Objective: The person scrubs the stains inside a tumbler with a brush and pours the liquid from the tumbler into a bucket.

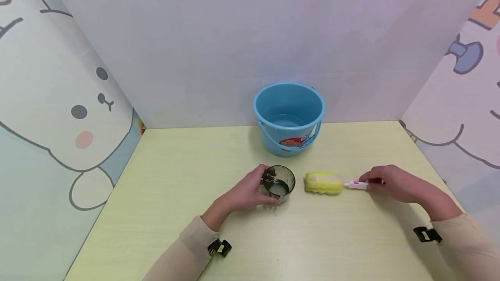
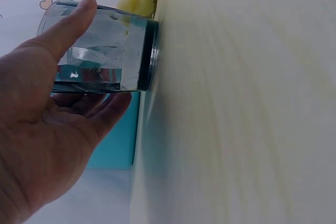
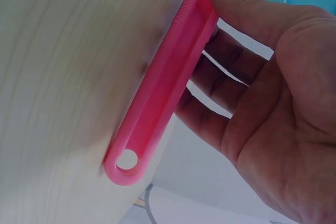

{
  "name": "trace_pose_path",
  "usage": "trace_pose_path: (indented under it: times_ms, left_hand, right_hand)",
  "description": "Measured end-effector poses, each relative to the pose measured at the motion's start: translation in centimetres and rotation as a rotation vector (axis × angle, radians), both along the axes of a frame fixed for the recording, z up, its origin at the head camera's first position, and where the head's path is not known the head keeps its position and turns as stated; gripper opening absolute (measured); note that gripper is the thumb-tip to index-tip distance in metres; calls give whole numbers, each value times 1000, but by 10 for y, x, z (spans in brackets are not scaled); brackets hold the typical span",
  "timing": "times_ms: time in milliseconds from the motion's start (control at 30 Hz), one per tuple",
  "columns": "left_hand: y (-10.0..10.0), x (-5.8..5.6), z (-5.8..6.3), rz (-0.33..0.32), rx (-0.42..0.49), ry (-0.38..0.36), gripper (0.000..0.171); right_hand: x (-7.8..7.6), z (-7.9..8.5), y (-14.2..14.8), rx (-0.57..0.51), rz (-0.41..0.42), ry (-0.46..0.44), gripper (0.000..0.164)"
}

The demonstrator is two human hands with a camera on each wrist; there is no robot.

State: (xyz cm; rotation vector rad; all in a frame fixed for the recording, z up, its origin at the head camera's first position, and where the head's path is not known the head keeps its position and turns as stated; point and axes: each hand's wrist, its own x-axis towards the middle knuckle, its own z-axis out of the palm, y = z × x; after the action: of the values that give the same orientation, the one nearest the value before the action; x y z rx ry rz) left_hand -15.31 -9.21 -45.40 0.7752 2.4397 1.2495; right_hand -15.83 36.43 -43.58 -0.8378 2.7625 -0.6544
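Observation:
A dark tinted glass cup (image 1: 279,183) stands on the table, and my left hand (image 1: 250,190) holds it with thumb and fingers on opposite sides. The left wrist view shows the thumb along the side of the glass (image 2: 102,51), whose base is at the tabletop. To the right lies a sponge bottle brush (image 1: 324,183) with a yellow head and a white and pink handle. My right hand (image 1: 394,183) pinches that handle. In the right wrist view, the pink handle (image 3: 163,82) ends in a holed tip, and the thumb presses near its other end.
Behind the cup and brush stands a light blue bucket (image 1: 289,131), its handle hanging down in front. A pale wood-grain table (image 1: 175,164) spreads beneath everything. A grey-white wall (image 1: 187,47) rises at the back, with cartoon-printed panels (image 1: 47,99) on both sides.

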Motion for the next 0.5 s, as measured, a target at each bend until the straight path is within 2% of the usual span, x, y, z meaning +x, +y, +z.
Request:
trace_pose_path:
  times_ms: [500]
  left_hand:
    - [-1,0,-2,-2,2,9,85]
  right_hand:
    - [-1,2,-1,16,-3,-40,26]
